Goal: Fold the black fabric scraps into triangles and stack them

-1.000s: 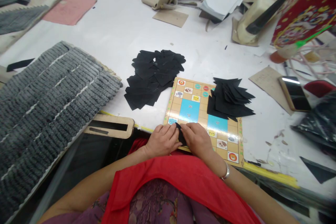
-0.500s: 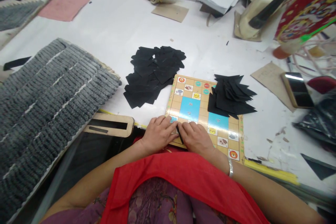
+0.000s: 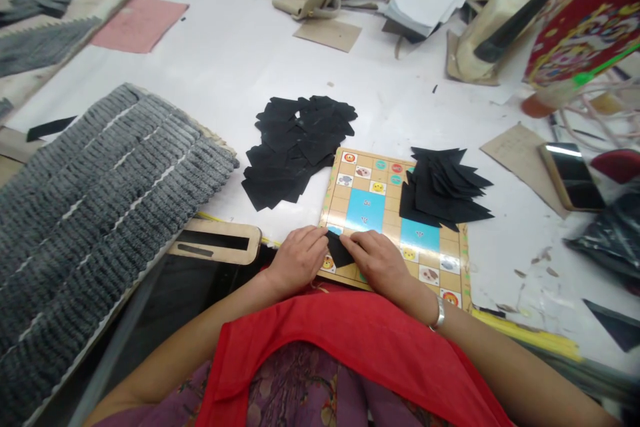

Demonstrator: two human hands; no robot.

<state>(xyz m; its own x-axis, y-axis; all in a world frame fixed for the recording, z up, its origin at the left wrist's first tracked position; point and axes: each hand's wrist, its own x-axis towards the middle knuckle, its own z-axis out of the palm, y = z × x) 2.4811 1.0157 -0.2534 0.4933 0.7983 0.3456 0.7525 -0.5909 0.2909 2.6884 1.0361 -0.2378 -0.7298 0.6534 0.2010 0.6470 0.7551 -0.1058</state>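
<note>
One small black piece (image 3: 340,250) is being handled, lying at the near left part of an animal-printed game board (image 3: 393,203). Many more black pieces remain in two groups: a loose, spread-out pile (image 3: 300,140) on the white tabletop (image 3: 200,80), left of and beyond the board, and a tighter, fanned stack (image 3: 440,190) on the board's far right part. Work on the piece in hand looks unfinished; whether either group is already finished cannot be told, so neither can the share left.

Both forearms reach in from the near side, hands low over the board's near edge, palms down and turned toward each other. The left hand (image 3: 300,259) has its fingers bent and close together, tips at the piece's left edge. The right hand (image 3: 383,263) has its fingers curled, the foremost tips touching the right edge. The thumbs are largely hidden, so whether either hand pinches the piece cannot be told.
</note>
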